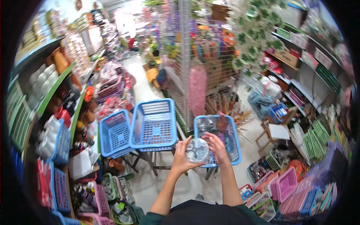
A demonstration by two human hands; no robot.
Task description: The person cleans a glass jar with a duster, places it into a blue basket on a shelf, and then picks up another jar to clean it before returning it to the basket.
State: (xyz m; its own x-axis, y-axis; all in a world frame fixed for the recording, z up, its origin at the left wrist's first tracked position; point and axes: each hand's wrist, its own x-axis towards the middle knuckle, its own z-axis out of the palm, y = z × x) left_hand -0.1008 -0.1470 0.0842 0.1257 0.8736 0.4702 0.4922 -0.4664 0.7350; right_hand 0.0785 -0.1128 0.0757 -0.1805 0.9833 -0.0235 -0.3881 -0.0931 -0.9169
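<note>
My left hand (181, 157) is closed around the edge of a clear round plastic container (197, 150), with the thumb along its near side. Some dark, branching shape shows through the container's round face; I cannot make out what it is. Beside the container's right edge is my right hand (218, 149), fingers apart and pointing toward it. Whether those fingertips touch the rim is hard to tell. Just beyond both hands stands a blue plastic basket (237, 146) holding clear plastic items (208, 123) and a reddish-brown bundle (222, 123).
Two more blue baskets, one larger (173, 123) and one smaller (106, 137), sit on dark stools ahead to the left. A wire mesh partition (184, 67) rises in front. Crowded shelves line both sides. A small wooden chair (267, 131) and pink baskets (287, 183) stand at right.
</note>
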